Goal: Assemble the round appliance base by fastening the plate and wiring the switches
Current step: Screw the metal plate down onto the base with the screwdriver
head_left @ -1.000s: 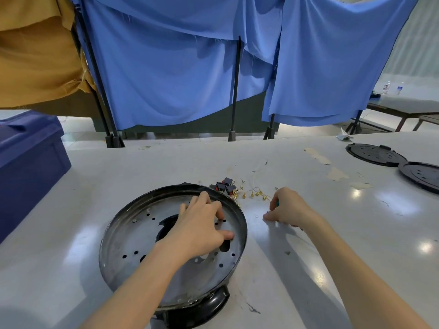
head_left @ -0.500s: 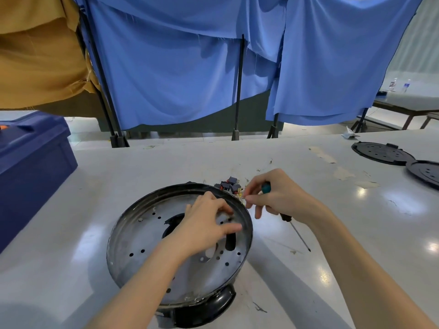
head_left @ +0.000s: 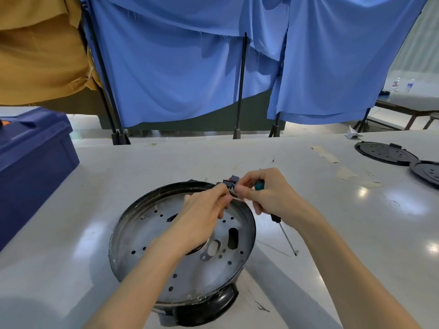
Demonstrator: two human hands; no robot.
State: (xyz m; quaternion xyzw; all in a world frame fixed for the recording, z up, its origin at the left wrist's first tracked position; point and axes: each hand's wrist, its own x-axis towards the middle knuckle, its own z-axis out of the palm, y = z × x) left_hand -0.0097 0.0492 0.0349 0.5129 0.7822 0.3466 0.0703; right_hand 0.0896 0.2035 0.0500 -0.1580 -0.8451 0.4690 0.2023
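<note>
The fingertips of both hands meet over the 1 o'clock rim of the round appliance base (head_left: 180,245), pinching a pale strand (head_left: 235,197) too thin to identify. The left hand (head_left: 204,212) covers the middle of the perforated metal plate (head_left: 147,233) sitting in the base on the worktop (head_left: 332,233). The right hand (head_left: 268,195) is also curled round a screwdriver (head_left: 286,238); only its teal handle end and its shaft show, slanting toward 5 o'clock with the tip at the worktop. The dark switches (head_left: 229,181) just beyond the rim are mostly hidden by fingers. At 9 o'clock a blue crate (head_left: 31,162) is cut off, its contents unseen. At 2 o'clock lie two black perforated lids (head_left: 382,153), the nearer cropped.
</note>
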